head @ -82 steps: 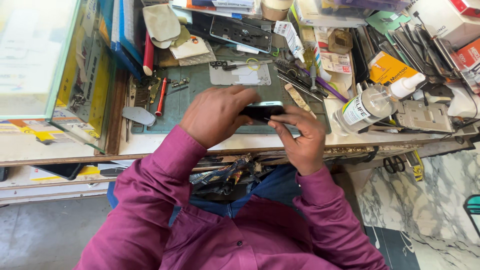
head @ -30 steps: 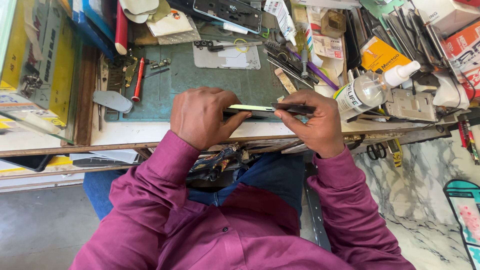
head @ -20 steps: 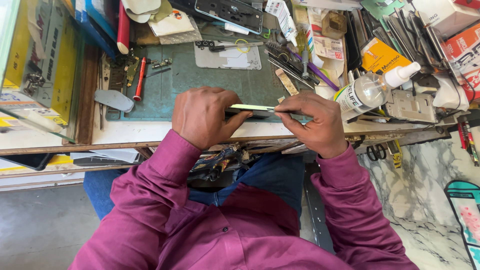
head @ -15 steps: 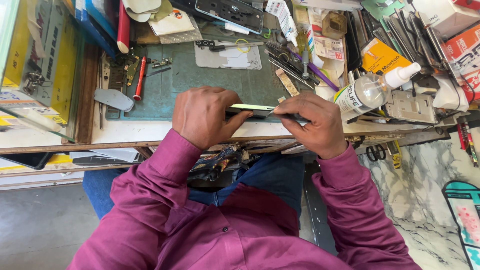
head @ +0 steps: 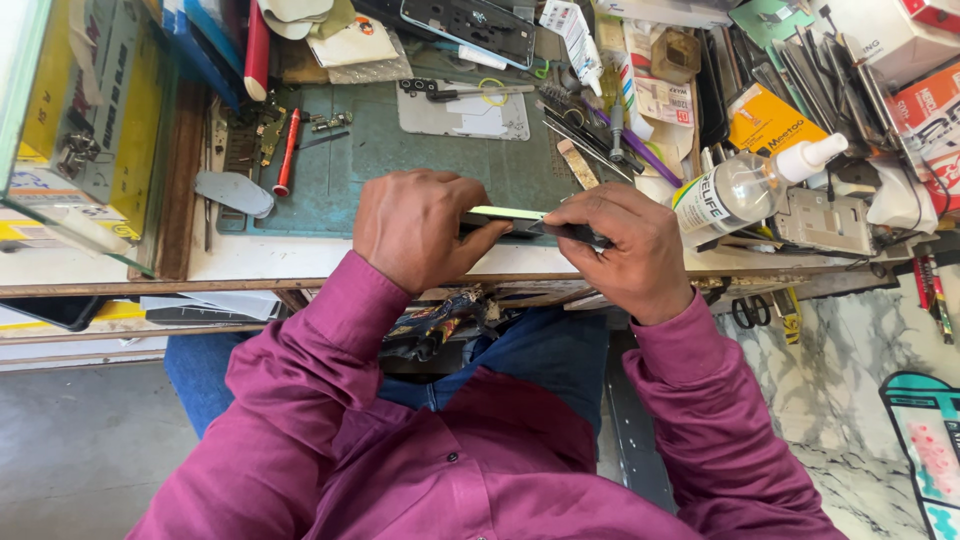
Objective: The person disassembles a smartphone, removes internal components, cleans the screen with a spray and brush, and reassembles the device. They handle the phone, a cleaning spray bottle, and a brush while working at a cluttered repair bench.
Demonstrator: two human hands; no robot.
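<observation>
Both my hands grip a slim dark phone (head: 515, 222) held edge-on above the front edge of the green work mat (head: 380, 160). My left hand (head: 420, 225) wraps its left end, thumb along the lower edge. My right hand (head: 625, 245) pinches the right end with fingers curled over it. The phone's top edge shows a pale green strip. My purple sleeves reach back toward the camera.
A clear squeeze bottle (head: 745, 185) lies to the right among tweezers and metal tools (head: 600, 120). A red pen (head: 288, 150), a grey flat pick (head: 232, 192), a phone back frame (head: 470, 25) and boxes crowd the bench. A glass case (head: 70, 130) stands left.
Since 2.7 s ago the phone has turned from lying flat under my hands to edge-on between them. Over the last second my hands have barely moved.
</observation>
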